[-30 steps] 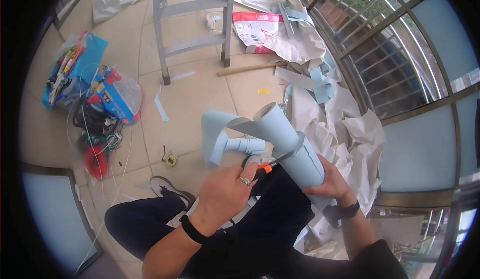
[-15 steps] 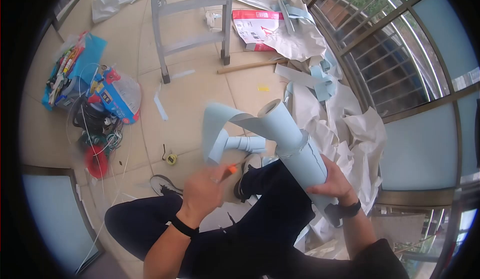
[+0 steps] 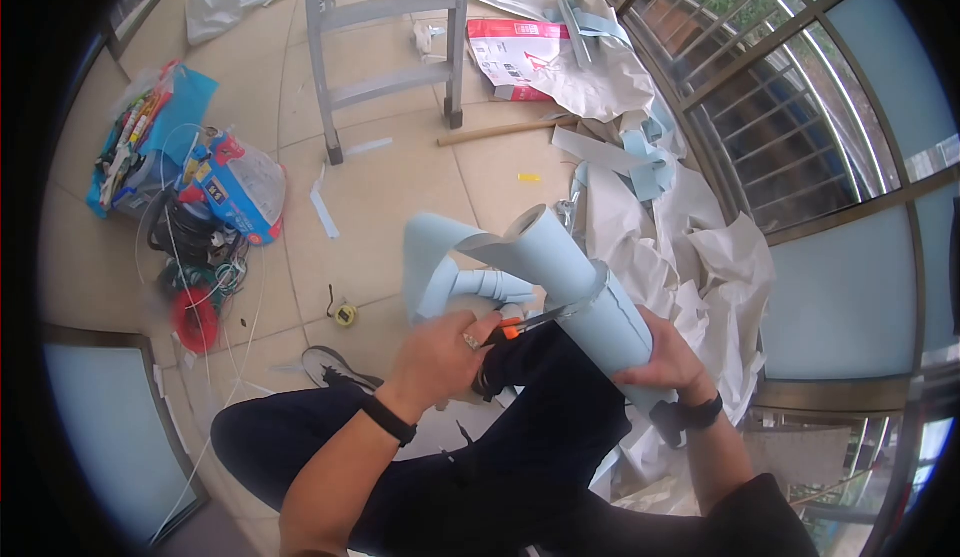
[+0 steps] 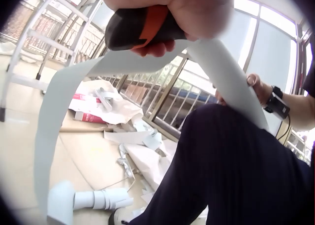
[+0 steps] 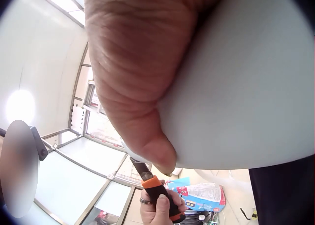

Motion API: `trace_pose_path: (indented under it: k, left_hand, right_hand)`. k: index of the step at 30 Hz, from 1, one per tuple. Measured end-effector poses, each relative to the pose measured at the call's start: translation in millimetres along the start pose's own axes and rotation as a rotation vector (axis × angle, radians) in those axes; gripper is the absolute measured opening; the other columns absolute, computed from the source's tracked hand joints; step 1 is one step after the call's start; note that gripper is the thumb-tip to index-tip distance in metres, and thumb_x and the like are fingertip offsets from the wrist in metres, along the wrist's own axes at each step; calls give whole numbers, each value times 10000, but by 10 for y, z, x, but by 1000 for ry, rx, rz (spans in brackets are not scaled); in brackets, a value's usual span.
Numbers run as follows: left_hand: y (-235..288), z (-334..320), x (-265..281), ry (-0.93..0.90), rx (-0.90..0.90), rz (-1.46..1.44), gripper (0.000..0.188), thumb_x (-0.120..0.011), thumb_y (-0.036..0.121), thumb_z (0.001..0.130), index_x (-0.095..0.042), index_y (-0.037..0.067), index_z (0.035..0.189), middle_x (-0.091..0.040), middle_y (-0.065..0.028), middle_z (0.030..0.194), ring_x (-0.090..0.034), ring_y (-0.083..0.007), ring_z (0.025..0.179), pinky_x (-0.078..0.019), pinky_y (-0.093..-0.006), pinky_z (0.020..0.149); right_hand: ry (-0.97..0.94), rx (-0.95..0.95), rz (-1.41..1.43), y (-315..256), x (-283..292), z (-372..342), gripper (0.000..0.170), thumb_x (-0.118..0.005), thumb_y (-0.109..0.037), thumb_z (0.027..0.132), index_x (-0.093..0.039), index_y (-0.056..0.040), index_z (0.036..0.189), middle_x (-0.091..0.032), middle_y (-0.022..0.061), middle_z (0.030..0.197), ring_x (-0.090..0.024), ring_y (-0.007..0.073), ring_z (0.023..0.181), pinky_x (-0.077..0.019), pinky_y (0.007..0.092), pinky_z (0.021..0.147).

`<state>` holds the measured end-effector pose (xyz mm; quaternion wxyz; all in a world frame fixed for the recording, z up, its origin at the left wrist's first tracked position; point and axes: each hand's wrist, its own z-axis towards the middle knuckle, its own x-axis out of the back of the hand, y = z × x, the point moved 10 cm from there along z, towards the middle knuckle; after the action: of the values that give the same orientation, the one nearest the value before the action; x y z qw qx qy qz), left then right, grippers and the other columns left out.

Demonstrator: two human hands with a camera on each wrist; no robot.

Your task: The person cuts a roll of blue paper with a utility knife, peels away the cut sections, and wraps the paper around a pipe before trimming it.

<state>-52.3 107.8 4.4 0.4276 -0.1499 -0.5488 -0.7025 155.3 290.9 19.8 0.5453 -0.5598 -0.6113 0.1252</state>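
Forearms (image 3: 335, 479) reaching forward, left hand (image 3: 436, 357) curled in a grip, right hand (image 3: 668, 357) gripping, hands apart

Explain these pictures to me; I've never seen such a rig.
No robot here, just a person's two bare hands. The wide picture comes from a camera on the head; the two close ones, from cameras on each wrist. The left hand grips a black-and-orange cutter knife, its blade at a large light-blue roll that the right hand holds. On the beige tiled floor lie a small yellow tape measure and crumpled off-white sheets; a grey metal ladder stands beyond.
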Motion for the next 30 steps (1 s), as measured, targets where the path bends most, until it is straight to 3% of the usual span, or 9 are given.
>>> trace_pose_path:
  k: [2,4,6,8,12,13,16,19,30]
  left_hand:
    - [-301,-98,-217,3,7,-15,411,-786,105,843,-683,109,1242,-621,-109,853,-650,-332,742,-517,-435,630]
    - [-897,-531,-792,-358,218,178,376,-752,102,888,-680,99,1256,-678,-148,915,-685,-357,807,-533,-456,661]
    - [-930,-454,-622,-293,263,148,339,-707,101,934,-674,85,1271,-711,-176,969,-707,-377,879,-552,-451,711]
    - [-798,-569,-164,56,431,-75,275,-643,210,1003,-689,107,1253,-724,-193,988,-702,-405,923,-557,-485,758]
    - [-372,-309,285,259,270,-254,353,-688,95,964,-634,42,1309,-710,-198,1127,-697,-416,1004,-571,-451,859]
    - [-265,-188,407,313,260,-308,419,-687,25,940,-583,24,1346,-703,-176,1195,-715,-335,1064,-555,-411,930]
    - [-420,52,249,320,422,-768,470,-710,4,916,-557,52,1357,-657,-73,1010,-669,-155,758,-535,-286,685]
    - [-592,342,53,260,436,-821,502,-728,-8,903,-534,66,1360,-639,-38,977,-635,-78,751,-501,-239,632]
    - [-595,442,136,78,486,-1017,398,-752,0,887,-598,41,1252,-676,-38,954,-662,-107,765,-544,-271,688]
  right_hand:
    - [-7,15,44,22,-5,1,930,-939,-292,640,-554,22,1426,-692,178,1266,-661,278,1188,-486,380,1055]
    - [-25,24,82,65,-48,-69,936,-940,-295,637,-554,21,1429,-691,179,1268,-661,283,1188,-486,381,1055]
    - [-15,128,-15,43,-30,-52,943,-940,-295,634,-554,11,1438,-691,175,1275,-669,285,1173,-494,379,1043]
    - [-18,-72,-24,-3,-33,-53,923,-940,-281,630,-566,-5,1427,-699,167,1254,-687,280,1139,-510,373,1019]
    - [3,17,-7,-31,-53,-12,907,-938,-261,636,-566,-1,1421,-701,169,1248,-684,268,1136,-511,376,1018]
    - [-9,24,-28,-53,-67,4,910,-936,-253,640,-561,1,1429,-699,169,1259,-680,266,1146,-509,377,1020]
    - [-30,28,9,-158,-108,31,908,-933,-242,647,-556,2,1436,-692,161,1276,-666,265,1173,-499,376,1036]
    - [-65,2,54,-207,-125,54,935,-931,-159,644,-533,23,1470,-662,105,1320,-610,202,1229,-452,344,1085]
    - [-33,-29,128,104,-5,46,928,-924,-253,625,-559,20,1433,-674,125,1289,-628,223,1195,-473,359,1064]
